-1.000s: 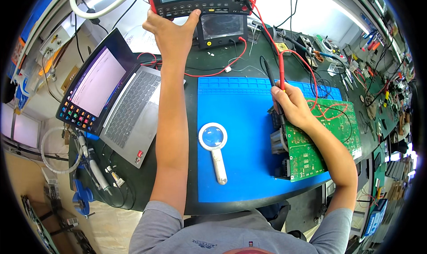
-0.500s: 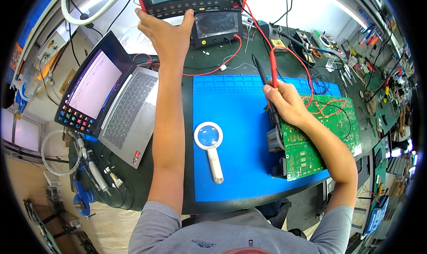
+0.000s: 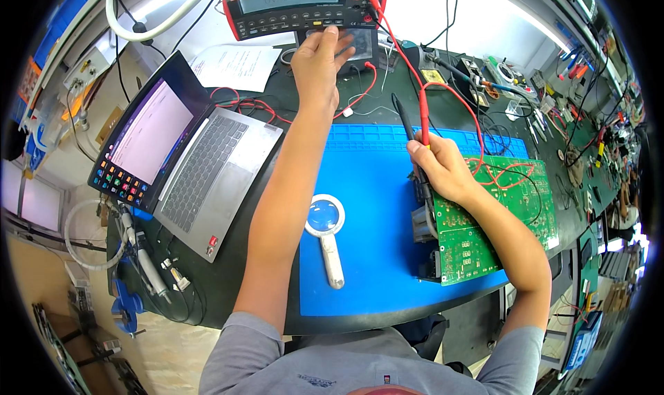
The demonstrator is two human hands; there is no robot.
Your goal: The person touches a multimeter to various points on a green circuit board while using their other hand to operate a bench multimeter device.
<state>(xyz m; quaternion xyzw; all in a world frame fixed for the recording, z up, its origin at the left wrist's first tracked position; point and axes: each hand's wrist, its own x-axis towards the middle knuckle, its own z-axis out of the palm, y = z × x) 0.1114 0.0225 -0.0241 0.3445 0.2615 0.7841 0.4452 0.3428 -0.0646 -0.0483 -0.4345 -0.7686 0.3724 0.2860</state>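
Observation:
My left hand [image 3: 319,62] reaches up to a bench multimeter [image 3: 304,11] with a red-edged black case. One fingertip is at the lower row of buttons, and the other fingers are spread, holding nothing. My right hand [image 3: 446,165] is closed round a red test probe [image 3: 424,111] and a black test probe [image 3: 402,117], their ends pointing up side by side. That hand rests over the left edge of a green circuit board [image 3: 484,236]. Large components [image 3: 425,226] jut from the board's left side. A red lead [image 3: 398,39] runs to the multimeter's right side.
A blue work mat [image 3: 373,257] carries a white-rimmed magnifying glass [image 3: 324,215]. An open laptop [image 3: 200,160] stands on the left, with papers [image 3: 235,67] behind it. Partly behind my left hand is a small dark-screened device [image 3: 363,46]. Cables and tools [image 3: 539,118] crowd the right.
My left hand has moved right along the multimeter, from spanning its lower edge to one finger at the buttons. The multimeter appears slightly farther right and higher. My right hand still grips both probes.

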